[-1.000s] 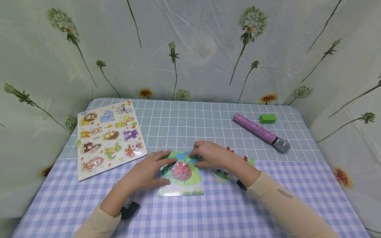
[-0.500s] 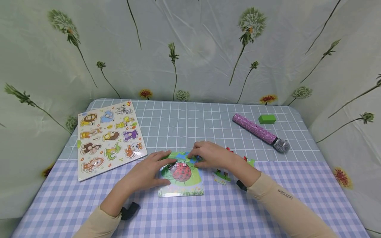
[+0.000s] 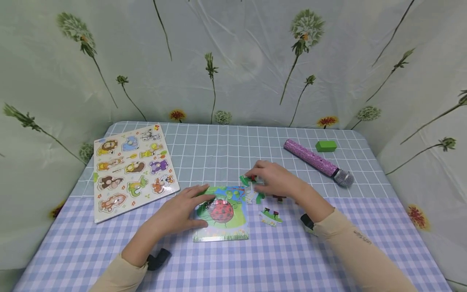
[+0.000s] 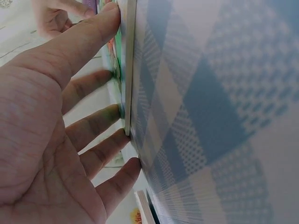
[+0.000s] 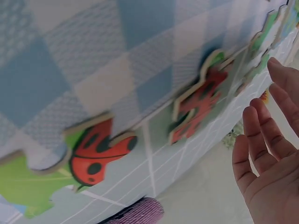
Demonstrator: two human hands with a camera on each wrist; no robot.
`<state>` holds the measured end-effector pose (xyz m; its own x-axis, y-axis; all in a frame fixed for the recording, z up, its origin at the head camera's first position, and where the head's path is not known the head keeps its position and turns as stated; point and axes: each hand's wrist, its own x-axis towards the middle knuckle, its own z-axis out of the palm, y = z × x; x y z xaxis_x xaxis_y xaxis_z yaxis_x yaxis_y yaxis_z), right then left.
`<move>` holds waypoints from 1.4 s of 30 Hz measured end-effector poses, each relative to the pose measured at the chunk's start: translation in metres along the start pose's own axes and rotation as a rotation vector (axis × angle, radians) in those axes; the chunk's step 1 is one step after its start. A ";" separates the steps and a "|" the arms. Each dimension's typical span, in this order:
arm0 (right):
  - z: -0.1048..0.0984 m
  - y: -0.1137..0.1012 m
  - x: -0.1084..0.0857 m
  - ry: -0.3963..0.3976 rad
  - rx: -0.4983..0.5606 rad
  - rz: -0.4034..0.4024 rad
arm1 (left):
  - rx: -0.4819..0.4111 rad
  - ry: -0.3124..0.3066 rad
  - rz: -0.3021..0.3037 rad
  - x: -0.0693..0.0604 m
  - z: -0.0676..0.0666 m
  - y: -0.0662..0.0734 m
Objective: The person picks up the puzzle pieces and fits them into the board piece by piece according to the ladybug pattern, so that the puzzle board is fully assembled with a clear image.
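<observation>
A ladybug jigsaw puzzle (image 3: pixel 221 221) lies in its board on the checked cloth. My left hand (image 3: pixel 181 209) rests on its left side, fingers spread, thumb at the lower left edge; the left wrist view shows the fingertips along the board's side. My right hand (image 3: pixel 275 178) is beyond the puzzle's upper right corner, its fingertips over a green and red puzzle piece (image 3: pixel 243 181). In the right wrist view the right hand (image 5: pixel 275 163) has loosely bent fingers and nothing visibly pinched. Loose pieces lie about it, including a red ladybug piece (image 5: pixel 96 156) and a green-edged piece (image 3: pixel 270 217).
An animal peg puzzle board (image 3: pixel 135 172) lies at the left. A glittery pink microphone (image 3: pixel 317 161) lies at the back right, with a green block (image 3: pixel 326 146) behind it. A floral curtain (image 3: pixel 248 65) hangs behind the table.
My right hand has left the puzzle's upper right part and moved right and away, to the loose pieces. The blue corner of the puzzle is uncovered. My left hand has stayed put.
</observation>
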<state>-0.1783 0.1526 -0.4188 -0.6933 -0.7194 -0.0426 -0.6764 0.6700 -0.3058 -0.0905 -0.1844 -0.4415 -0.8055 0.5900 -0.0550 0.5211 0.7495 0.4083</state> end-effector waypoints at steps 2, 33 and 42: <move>0.001 0.003 0.000 -0.009 -0.002 0.013 | -0.001 -0.004 -0.004 0.000 0.000 0.000; -0.005 0.013 0.011 -0.089 -0.011 -0.060 | -0.094 0.010 -0.159 -0.053 0.003 -0.003; -0.005 0.011 0.010 -0.080 0.022 -0.053 | -0.112 0.047 -0.155 -0.056 0.006 -0.002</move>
<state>-0.1934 0.1538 -0.4183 -0.6343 -0.7664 -0.1011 -0.7052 0.6272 -0.3306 -0.0446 -0.2172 -0.4446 -0.8874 0.4533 -0.0838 0.3570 0.7908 0.4971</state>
